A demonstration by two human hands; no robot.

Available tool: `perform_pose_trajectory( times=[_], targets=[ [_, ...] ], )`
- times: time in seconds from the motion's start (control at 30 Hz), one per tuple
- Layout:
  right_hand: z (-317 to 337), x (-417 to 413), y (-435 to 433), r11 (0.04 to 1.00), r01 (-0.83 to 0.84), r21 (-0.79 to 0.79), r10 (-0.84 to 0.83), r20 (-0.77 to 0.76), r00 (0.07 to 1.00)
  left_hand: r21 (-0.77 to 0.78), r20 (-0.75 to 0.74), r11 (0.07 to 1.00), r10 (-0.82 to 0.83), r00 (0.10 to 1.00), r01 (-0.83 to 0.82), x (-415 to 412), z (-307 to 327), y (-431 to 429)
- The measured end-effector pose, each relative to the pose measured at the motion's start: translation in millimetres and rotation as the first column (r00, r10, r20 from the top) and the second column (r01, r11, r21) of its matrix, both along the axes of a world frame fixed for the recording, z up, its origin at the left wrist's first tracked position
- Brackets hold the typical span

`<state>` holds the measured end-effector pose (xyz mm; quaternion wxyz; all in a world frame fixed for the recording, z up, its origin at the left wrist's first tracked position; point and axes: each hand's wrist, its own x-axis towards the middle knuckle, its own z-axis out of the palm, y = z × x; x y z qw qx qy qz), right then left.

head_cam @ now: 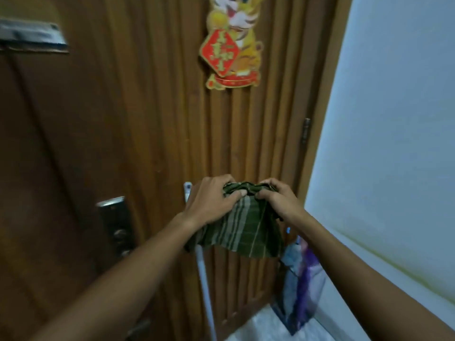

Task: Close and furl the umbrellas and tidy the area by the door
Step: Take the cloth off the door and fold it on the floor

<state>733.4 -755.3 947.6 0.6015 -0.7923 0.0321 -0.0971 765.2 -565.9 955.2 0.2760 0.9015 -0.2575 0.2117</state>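
- Bunching up the top of a dark green cloth umbrella with pale stripes (246,232) looks like the step in hand, seen from the head view. It is held up in the air in front of the brown wooden door (147,119), about as high as the silver lock plate (118,225).
- The left hand (211,198) grips the left side of the bunched top. Its fingers curl over the cloth and its thumb presses on the front.
- The right hand (278,200) grips the right side the same way, with curled fingers pinching the folds. The two thumbs almost meet.
- Both arms reach forward, nearly straight.
- The rest of the cloth hangs loose below the hands.
- A thin white pole (204,279) stands by the door under the left hand. I cannot tell if it belongs to the umbrella.
- A blue and purple shiny thing (302,286), maybe another umbrella, sits low down beside the pale wall (394,119).
- Next, I think the loose cloth needs wrapping tight and neat, with a firm grip so the folds do not slip.
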Motion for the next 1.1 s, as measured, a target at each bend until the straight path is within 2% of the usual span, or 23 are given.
perform_pose_trajectory(
  times=[0.1, 0.23, 0.37, 0.5, 0.6, 0.7, 0.8, 0.87, 1.0, 1.1],
  targets=[
    [-5, -26, -89, 0.996, 0.03, -0.087, -0.033, -0.025, 0.999, -0.034, -0.198, 0.988, -0.155, 0.968, 0.151, 1, -9, -89],
    [-21, -51, -205, 0.984, 0.09, -0.156, -0.11, -0.124, 0.986, 0.102, -0.412, 0.928, -0.289, 0.864, 0.359, 8, -29, -201],
    [-50, -71, -305, 0.962, 0.107, -0.251, -0.164, -0.219, 0.962, 0.185, -0.472, 0.864, -0.339, 0.814, 0.467, 11, -54, -303],
    [-77, -83, -373, 0.961, 0.113, -0.253, -0.192, -0.314, 0.93, 0.255, -0.519, 0.8, -0.361, 0.775, 0.544, 10, -89, -367],
    [-101, -85, -403, 0.971, 0.083, -0.224, -0.166, -0.382, 0.909, 0.303, -0.553, 0.771, -0.336, 0.763, 0.559, 7, -117, -390],
    [-134, -82, -416, 0.982, 0.059, -0.181, -0.133, -0.433, 0.891, 0.279, -0.597, 0.738, -0.368, 0.713, 0.615, 14, -148, -399],
    [-174, -79, -418, 0.991, 0.03, -0.133, -0.093, -0.495, 0.864, 0.292, -0.611, 0.726, -0.36, 0.705, 0.623, 23, -190, -401],
    [-204, -76, -415, 0.992, 0.023, -0.126, -0.088, -0.537, 0.839, 0.285, -0.665, 0.699, -0.349, 0.661, 0.656, 25, -220, -400],
    [-290, -71, -407, 0.99, 0.061, -0.127, -0.127, -0.623, 0.772, 0.227, -0.787, 0.671, -0.3, 0.539, 0.706, 34, -303, -398],
    [-388, -68, -400, 0.982, 0.096, -0.16, -0.18, -0.68, 0.71, 0.229, -0.828, 0.675, -0.244, 0.505, 0.701, 38, -400, -398]
  ],
)
